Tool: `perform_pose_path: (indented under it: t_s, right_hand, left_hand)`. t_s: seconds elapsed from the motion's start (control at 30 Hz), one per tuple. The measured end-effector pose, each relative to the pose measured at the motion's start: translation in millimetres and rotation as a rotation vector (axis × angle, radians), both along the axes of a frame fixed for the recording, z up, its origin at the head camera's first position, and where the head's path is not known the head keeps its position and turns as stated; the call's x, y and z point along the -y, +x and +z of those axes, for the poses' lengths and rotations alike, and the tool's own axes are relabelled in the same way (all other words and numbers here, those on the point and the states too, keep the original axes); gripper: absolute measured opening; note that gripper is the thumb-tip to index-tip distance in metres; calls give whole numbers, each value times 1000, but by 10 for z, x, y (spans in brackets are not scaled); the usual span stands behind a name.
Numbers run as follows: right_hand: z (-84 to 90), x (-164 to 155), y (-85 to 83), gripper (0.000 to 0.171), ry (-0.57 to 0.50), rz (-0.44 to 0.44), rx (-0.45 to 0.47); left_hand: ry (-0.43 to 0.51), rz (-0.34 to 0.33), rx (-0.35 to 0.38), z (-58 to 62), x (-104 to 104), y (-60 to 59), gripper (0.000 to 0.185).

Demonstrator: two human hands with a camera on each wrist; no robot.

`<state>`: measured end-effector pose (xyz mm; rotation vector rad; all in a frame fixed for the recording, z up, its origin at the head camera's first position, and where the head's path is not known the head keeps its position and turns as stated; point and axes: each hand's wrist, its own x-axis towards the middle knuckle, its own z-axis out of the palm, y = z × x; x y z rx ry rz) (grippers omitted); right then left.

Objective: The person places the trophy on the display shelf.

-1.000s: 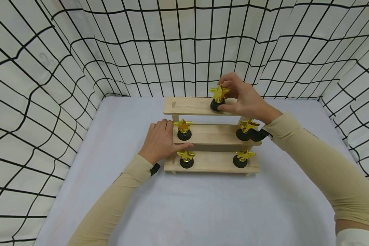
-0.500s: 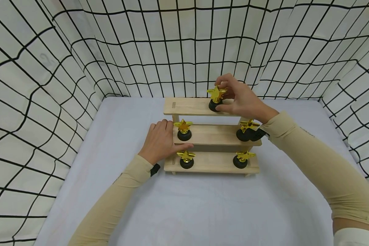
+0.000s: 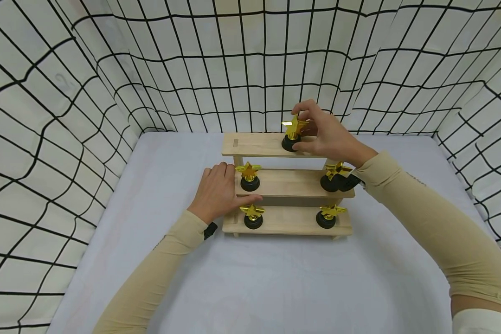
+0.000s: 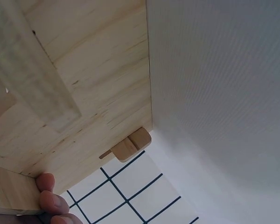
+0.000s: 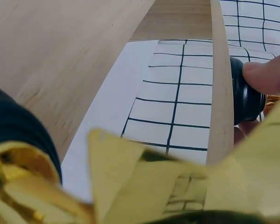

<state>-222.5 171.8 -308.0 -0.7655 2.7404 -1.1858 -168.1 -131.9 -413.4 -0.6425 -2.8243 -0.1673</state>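
A gold star trophy (image 3: 293,132) on a round black base stands on the top tier of a three-step wooden stand (image 3: 254,144), right of the tier's middle. The right hand (image 3: 323,134) pinches it, thumb on the base and fingers curled about the star. The left hand (image 3: 219,191) rests with straight fingers against the stand's left end, thumb on the middle step's front edge. Four more star trophies (image 3: 249,176) stand in pairs on the middle and lowest steps. The stand sits on a pale table (image 3: 275,278).
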Motion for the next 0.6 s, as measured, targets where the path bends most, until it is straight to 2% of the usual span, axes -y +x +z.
perform_pose_path:
  t_s: [0.23,0.43,0.6]
  right_hand:
    - [58,-95,11,80,-11,-53,-34]
    - [94,-340,70,73,-66,-144,-75]
    - [89,-647,164,59,-95,-232,-101]
  left_hand:
    - [-5,-19,3,16,-17,-42,91]
    - [-18,-24,121,72,24,-81,97]
    - [14,-50,180,92,206,-105,99]
